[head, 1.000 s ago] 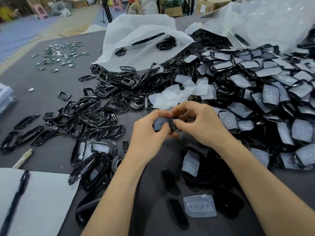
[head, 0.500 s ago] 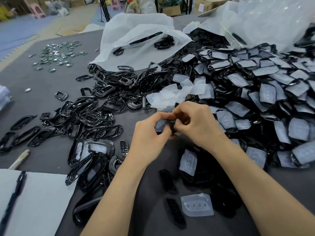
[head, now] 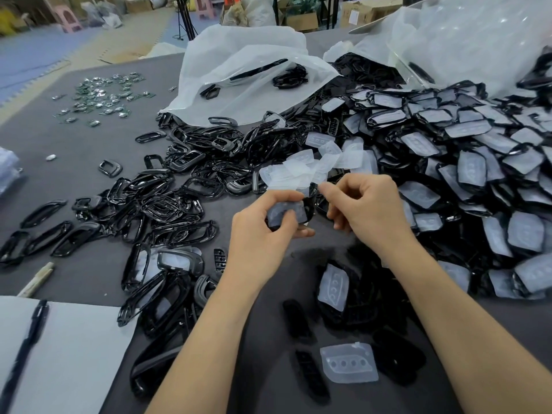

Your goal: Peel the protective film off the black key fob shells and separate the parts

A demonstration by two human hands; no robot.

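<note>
My left hand (head: 260, 234) grips a black key fob shell (head: 306, 212) in front of me, thumb pressed on its pale protective film (head: 282, 210). My right hand (head: 370, 204) is just right of it, thumb and forefinger pinched at the film's upper right corner. A heap of film-covered shells (head: 478, 162) fills the right side. Peeled films (head: 313, 168) lie bunched just beyond my hands. Bare black frames (head: 167, 204) are piled to the left. Near my forearms sit separated black parts (head: 397, 354), a button strip (head: 310, 372) and a loose film (head: 348, 367).
A white plastic bag (head: 245, 73) lies open at the back. Small metal pieces (head: 101, 97) are scattered far left on the grey table (head: 89, 150). A white sheet (head: 65, 360) with a pen (head: 27, 348) and a marker (head: 35, 279) sit near left.
My right hand has pulled a little to the right and up from the shell; before, both hands were pressed together over it. The left hand still holds the shell.
</note>
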